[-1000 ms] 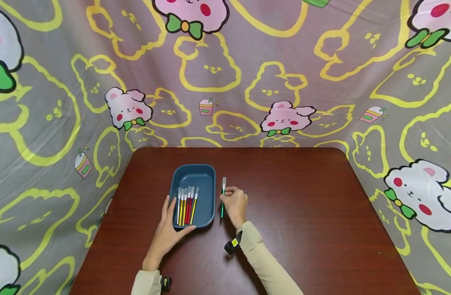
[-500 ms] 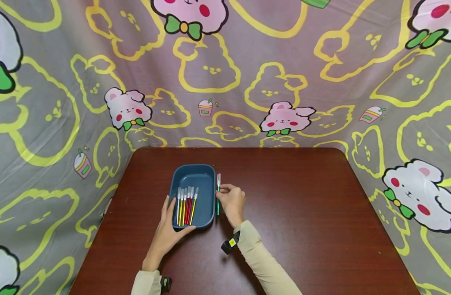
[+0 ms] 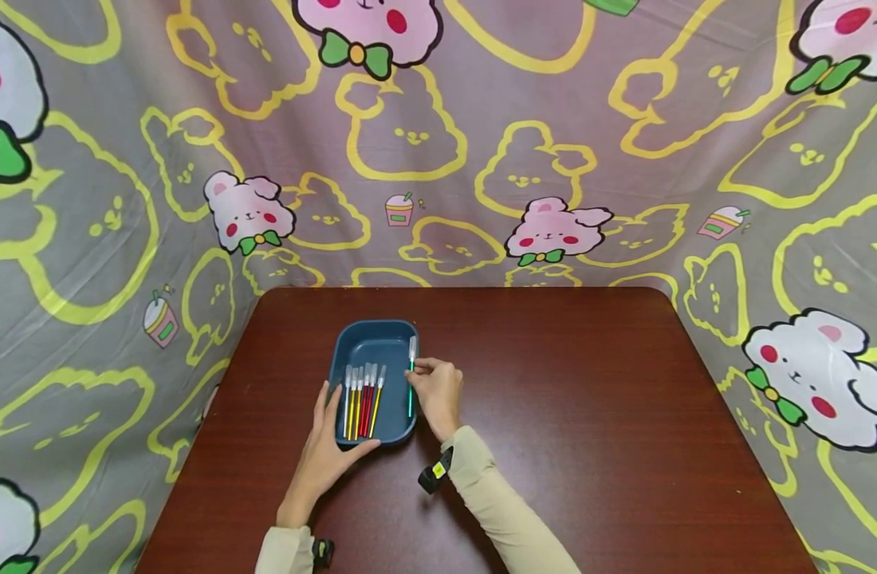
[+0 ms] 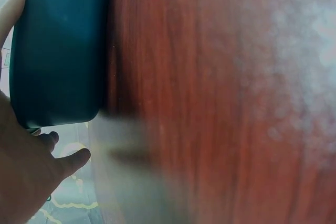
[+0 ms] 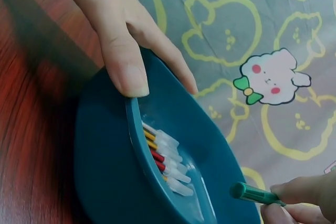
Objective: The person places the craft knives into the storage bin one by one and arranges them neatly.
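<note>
A blue rectangular tray [image 3: 375, 324] stands on the table. Inside, at its left, several craft knives [image 3: 363, 402] with silver, gold and red handles and clear caps lie side by side. My left hand [image 3: 322, 456] rests spread at the tray's near-left corner, thumb on the near rim and fingers along the left side. Between thumb and fingers my right hand [image 3: 438, 392] pinches a green craft knife [image 3: 410, 402] over the tray's right edge, its clear cap pointing away. The right wrist view shows the green handle's end [image 5: 252, 193] inside the rim.
A dark red-brown wooden table [image 3: 553, 399] extends right of the tray. Grey cloth [image 3: 424, 191] printed with yellow outlines and rabbits hangs at the back and both sides. Each wrist carries a small black camera [image 3: 434, 472].
My right hand has moved left with the green craft knife, from beside the tray to over its right edge. The left hand and the tray have stayed put.
</note>
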Demonstrator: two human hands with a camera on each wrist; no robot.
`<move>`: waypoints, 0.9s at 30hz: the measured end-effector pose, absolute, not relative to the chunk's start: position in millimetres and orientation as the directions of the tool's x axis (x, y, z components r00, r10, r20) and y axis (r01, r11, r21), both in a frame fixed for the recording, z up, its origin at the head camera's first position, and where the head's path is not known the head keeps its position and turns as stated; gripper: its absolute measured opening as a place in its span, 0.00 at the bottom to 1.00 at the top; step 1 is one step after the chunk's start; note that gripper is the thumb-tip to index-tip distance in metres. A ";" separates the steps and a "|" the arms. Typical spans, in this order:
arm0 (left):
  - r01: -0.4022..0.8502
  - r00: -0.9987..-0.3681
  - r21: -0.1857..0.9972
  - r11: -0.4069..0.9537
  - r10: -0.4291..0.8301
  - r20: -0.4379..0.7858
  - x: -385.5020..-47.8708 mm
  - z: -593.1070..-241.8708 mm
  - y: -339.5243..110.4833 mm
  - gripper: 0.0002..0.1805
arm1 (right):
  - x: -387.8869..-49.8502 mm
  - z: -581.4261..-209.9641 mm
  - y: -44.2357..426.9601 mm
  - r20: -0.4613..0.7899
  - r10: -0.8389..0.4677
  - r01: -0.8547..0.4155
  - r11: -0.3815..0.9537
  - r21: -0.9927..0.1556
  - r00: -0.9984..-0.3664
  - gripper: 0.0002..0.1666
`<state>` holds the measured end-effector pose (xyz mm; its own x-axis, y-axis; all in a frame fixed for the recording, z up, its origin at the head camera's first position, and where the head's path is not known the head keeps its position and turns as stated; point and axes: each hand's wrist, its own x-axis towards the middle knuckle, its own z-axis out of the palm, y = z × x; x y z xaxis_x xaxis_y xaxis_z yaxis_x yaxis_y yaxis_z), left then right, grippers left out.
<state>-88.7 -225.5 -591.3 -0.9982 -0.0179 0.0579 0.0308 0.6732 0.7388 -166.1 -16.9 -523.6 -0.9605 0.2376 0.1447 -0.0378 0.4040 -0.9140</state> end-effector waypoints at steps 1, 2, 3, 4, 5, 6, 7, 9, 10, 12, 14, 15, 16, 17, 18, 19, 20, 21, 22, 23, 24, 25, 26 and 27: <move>0.031 -0.998 0.738 0.674 -0.018 0.059 -88.4 -591.2 -225.4 0.68 | -166.2 -523.7 -18.9 0.151 0.235 -0.044 0.408 -0.912 -0.960 0.09; 0.032 -0.998 0.739 0.673 -0.018 0.060 -88.2 -591.1 -225.5 0.68 | -166.4 -523.9 -21.1 0.151 0.234 -0.043 0.411 -0.911 -0.960 0.09; 0.032 -0.998 0.739 0.673 -0.018 0.059 -88.0 -591.1 -225.5 0.68 | -166.3 -524.0 -23.5 0.153 0.231 -0.044 0.417 -0.908 -0.961 0.09; 0.032 -0.998 0.739 0.673 -0.018 0.059 -87.8 -590.9 -225.5 0.68 | -166.3 -524.1 -25.8 0.154 0.227 -0.044 0.428 -0.903 -0.962 0.09; 0.032 -0.998 0.740 0.672 -0.017 0.059 -87.6 -590.9 -225.6 0.68 | -166.1 -524.2 -28.2 0.149 0.223 -0.039 0.432 -0.901 -0.963 0.10; 0.033 -0.998 0.740 0.672 -0.017 0.059 -87.5 -590.7 -225.6 0.68 | -166.1 -524.5 -30.6 0.146 0.218 -0.038 0.435 -0.900 -0.965 0.10; 0.033 -0.998 0.741 0.671 -0.017 0.060 -87.4 -590.6 -225.7 0.68 | -166.2 -525.1 -33.1 0.144 0.213 -0.038 0.435 -0.899 -0.966 0.10; 0.036 -0.998 0.741 0.670 -0.016 0.063 -87.5 -590.4 -225.7 0.68 | -166.3 -526.4 -37.7 0.137 0.204 -0.034 0.440 -0.898 -0.969 0.10; 0.039 -0.998 0.741 0.670 -0.015 0.066 -87.6 -590.4 -225.7 0.68 | -166.4 -527.3 -39.8 0.134 0.201 -0.032 0.442 -0.897 -0.970 0.10; 0.045 -0.997 0.741 0.670 -0.011 0.071 -87.8 -590.3 -225.6 0.68 | -166.5 -529.9 -43.6 0.131 0.197 -0.030 0.445 -0.895 -0.972 0.10; 0.053 -0.997 0.740 0.670 -0.008 0.078 -88.0 -590.4 -225.3 0.67 | -166.4 -533.7 -46.6 0.133 0.194 -0.030 0.458 -0.888 -0.972 0.10; 0.056 -0.997 0.740 0.670 -0.005 0.080 -88.0 -590.2 -224.9 0.67 | -166.3 -535.9 -47.7 0.133 0.194 -0.029 0.462 -0.886 -0.972 0.10; 0.058 -0.997 0.742 0.668 -0.003 0.081 -88.0 -590.2 -224.6 0.67 | -166.3 -538.0 -48.9 0.134 0.195 -0.028 0.468 -0.883 -0.972 0.10; 0.059 -0.997 0.744 0.666 -0.002 0.081 -87.9 -590.1 -224.2 0.67 | -166.1 -539.6 -49.9 0.139 0.196 -0.029 0.475 -0.879 -0.971 0.10; 0.061 -0.997 0.746 0.664 0.000 0.082 -87.9 -590.3 -224.1 0.67 | -166.2 -541.2 -51.1 0.139 0.197 -0.028 0.480 -0.877 -0.970 0.10; 0.063 -0.997 0.747 0.662 0.001 0.083 -87.8 -590.5 -224.1 0.67 | -166.2 -542.5 -52.4 0.142 0.198 -0.029 0.483 -0.875 -0.970 0.10; 0.065 -0.996 0.750 0.658 0.003 0.084 -87.7 -590.8 -224.3 0.67 | -166.0 -543.6 -53.9 0.144 0.200 -0.030 0.485 -0.874 -0.969 0.10; 0.067 -0.996 0.751 0.656 0.005 0.085 -87.6 -591.1 -224.5 0.67 | -165.7 -543.9 -56.0 0.146 0.201 -0.029 0.492 -0.870 -0.969 0.09; 0.070 -0.996 0.753 0.655 0.005 0.088 -87.5 -591.5 -224.8 0.67 | -165.2 -544.1 -58.3 0.153 0.197 -0.035 0.502 -0.864 -0.968 0.09; 0.072 -0.996 0.754 0.652 0.004 0.091 -87.3 -591.7 -225.3 0.67 | -164.3 -544.3 -60.8 0.157 0.191 -0.039 0.508 -0.860 -0.969 0.09; 0.074 -0.995 0.756 0.651 0.003 0.096 -87.2 -592.0 -225.8 0.67 | -163.8 -544.8 -63.5 0.161 0.184 -0.045 0.514 -0.857 -0.970 0.09; 0.076 -0.995 0.756 0.650 0.002 0.099 -87.0 -592.1 -226.1 0.67 | -162.8 -545.2 -65.9 0.167 0.179 -0.051 0.519 -0.853 -0.970 0.09; 0.078 -0.995 0.756 0.650 0.004 0.100 -87.0 -592.3 -226.2 0.67 | -162.2 -546.0 -68.3 0.171 0.179 -0.052 0.529 -0.847 -0.969 0.09; 0.080 -0.995 0.755 0.651 0.006 0.101 -87.0 -592.3 -226.1 0.67 | -161.9 -546.7 -70.4 0.173 0.179 -0.050 0.539 -0.841 -0.969 0.09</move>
<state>-87.0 -226.1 -592.3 -0.9949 0.0062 0.1005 0.0803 0.6507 0.7550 -161.9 -70.4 -546.7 -0.9685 0.1791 0.1730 -0.0504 0.5392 -0.8407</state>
